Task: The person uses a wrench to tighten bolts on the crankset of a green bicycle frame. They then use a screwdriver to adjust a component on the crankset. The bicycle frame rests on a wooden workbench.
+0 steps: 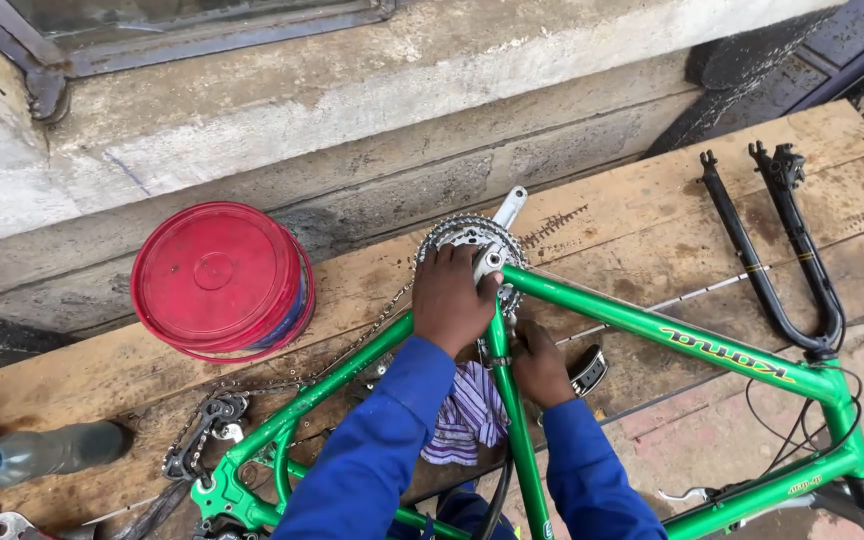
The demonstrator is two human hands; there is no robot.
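A green bicycle frame (652,330) lies on its side on rough wooden planks (652,190). My left hand (452,297) reaches over the frame and grips the toothed silver chainring (462,232) at the bottom bracket. A silver crank arm (508,209) points away from it. My right hand (540,366) is curled against the seat tube (517,430), just below the chainring and next to a black pedal (589,370). What its fingers hold is hidden. A striped purple and white cloth (467,415) hangs between my blue sleeves.
A red bucket lid (217,278) leans against the concrete wall on the left. A black fork (782,260) lies on the planks at right. The chain (352,350) runs to a rear derailleur (202,445). A grey bottle (47,452) lies at far left.
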